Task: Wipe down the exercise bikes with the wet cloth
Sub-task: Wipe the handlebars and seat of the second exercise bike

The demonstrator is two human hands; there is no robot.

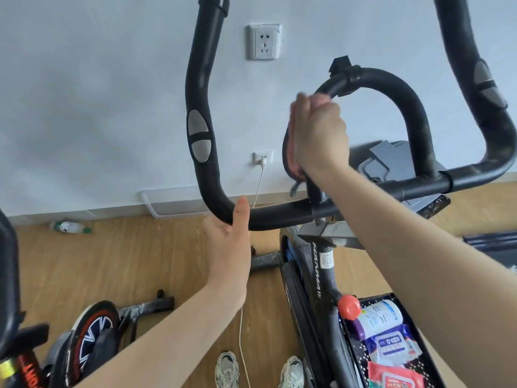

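An exercise bike with black padded handlebars (279,215) fills the middle of the head view. My right hand (319,135) grips a pink wet cloth (292,152) wrapped round the left side of the inner loop bar (391,88). My left hand (230,236) grips the lower bend of the left handlebar, thumb up over the front of the bar. The bike frame (324,264) with a red knob (349,306) runs down below my right arm.
A second bike with a red-rimmed flywheel (92,331) stands at the lower left. A black mesh basket (425,357) at the lower right holds wipe packs and a canister. A plastic bottle (70,227) lies by the wall. A white cable (258,186) hangs from a socket.
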